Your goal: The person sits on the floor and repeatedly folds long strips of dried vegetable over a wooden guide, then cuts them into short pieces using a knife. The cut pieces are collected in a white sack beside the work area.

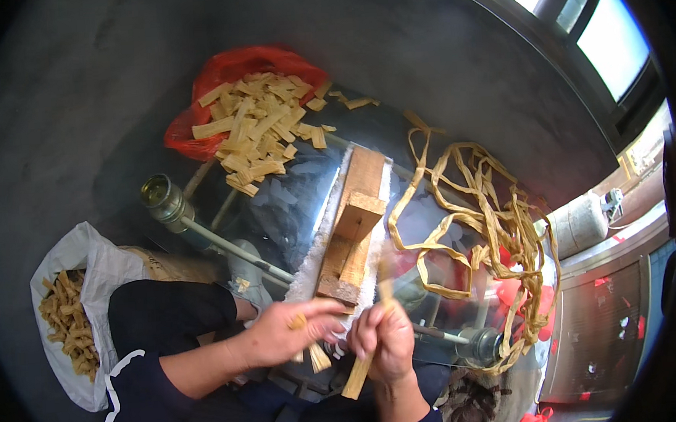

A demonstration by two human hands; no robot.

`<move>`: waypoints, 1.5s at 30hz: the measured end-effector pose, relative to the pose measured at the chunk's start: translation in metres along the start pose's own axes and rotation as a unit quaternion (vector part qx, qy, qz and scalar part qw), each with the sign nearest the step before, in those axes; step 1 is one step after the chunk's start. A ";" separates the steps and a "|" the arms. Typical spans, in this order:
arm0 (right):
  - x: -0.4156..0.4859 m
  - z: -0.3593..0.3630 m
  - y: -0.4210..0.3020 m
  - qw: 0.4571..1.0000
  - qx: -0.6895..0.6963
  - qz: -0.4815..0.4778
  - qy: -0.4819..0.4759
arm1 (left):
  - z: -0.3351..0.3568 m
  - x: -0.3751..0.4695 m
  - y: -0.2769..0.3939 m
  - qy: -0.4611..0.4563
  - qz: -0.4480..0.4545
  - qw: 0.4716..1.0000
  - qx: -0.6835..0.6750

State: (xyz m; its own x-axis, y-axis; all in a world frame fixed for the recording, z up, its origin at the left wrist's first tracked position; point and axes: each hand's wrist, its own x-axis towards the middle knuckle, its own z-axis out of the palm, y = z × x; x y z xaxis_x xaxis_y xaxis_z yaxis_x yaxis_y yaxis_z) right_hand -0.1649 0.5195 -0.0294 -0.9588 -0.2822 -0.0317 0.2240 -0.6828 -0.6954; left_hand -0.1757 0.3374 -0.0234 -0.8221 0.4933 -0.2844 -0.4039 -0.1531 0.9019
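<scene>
My right hand [383,337] is closed around a flat tan strip [355,381]. The strip's lower end sticks out below the fist, and its upper end is blurred above it. To the left, my left hand [284,331] has its fingers stretched toward the right hand and partly blurred. A small yellowish thing shows at its knuckles, and a pale fan-ended strip [320,358] hangs below its palm; whether the hand grips it is unclear. Just beyond both hands lies a wooden board [330,274] with an upright wooden block [361,214], on a white fluffy cloth [304,284].
A red plastic bag [261,57] spills cut tan strips [264,123] onto the glass tabletop [280,197]. Long tangled strips [487,220] hang over the table's right side. A white sack [103,263] of small twisted pieces stands left. Metal table fittings [168,202] stick out at the corners.
</scene>
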 end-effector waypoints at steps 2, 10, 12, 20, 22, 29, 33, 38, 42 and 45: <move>0.010 -0.003 0.003 0.994 0.064 -0.085 0.025 | 0.014 0.000 -0.026 -0.059 0.053 0.986 0.147; 0.009 -0.009 0.003 0.951 -0.181 -0.189 0.167 | 0.008 0.005 -0.018 -0.121 -0.161 0.960 -0.193; 0.009 -0.006 0.006 0.936 -0.209 -0.204 0.197 | 0.009 0.003 -0.010 -0.106 -0.175 0.960 -0.190; 0.019 -0.011 -0.021 0.688 -0.523 -0.421 0.275 | 0.012 -0.008 -0.016 -0.007 -0.071 0.984 0.164; 0.008 -0.012 -0.024 0.677 -0.601 -0.417 0.079 | 0.003 -0.005 -0.015 -0.004 0.102 0.954 0.280; 0.017 0.005 -0.004 0.664 -0.645 -0.364 -0.107 | -0.001 -0.007 0.001 0.081 0.107 0.967 0.216; 0.009 0.014 0.001 0.658 -0.620 -0.397 -0.158 | 0.007 -0.007 -0.017 0.065 -0.014 0.994 0.086; 0.006 0.003 -0.014 0.712 -0.544 -0.395 -0.202 | 0.011 -0.016 -0.013 -0.212 -0.082 0.967 0.116; 0.006 -0.001 -0.023 0.662 -0.596 -0.449 -0.064 | 0.009 -0.019 0.004 -0.413 -0.097 0.905 0.033; 0.006 0.004 -0.014 0.723 -0.587 -0.362 -0.050 | 0.005 -0.021 0.024 -0.269 0.164 0.938 0.142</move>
State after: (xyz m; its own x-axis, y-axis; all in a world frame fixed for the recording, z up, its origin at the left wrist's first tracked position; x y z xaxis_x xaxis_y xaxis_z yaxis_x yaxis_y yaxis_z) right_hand -0.1735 0.5245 -0.0164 -0.7196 -0.2239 0.6573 -0.6889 0.3492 -0.6352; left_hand -0.1658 0.3280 0.0059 -0.5304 0.8325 0.1602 0.0212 -0.1759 0.9842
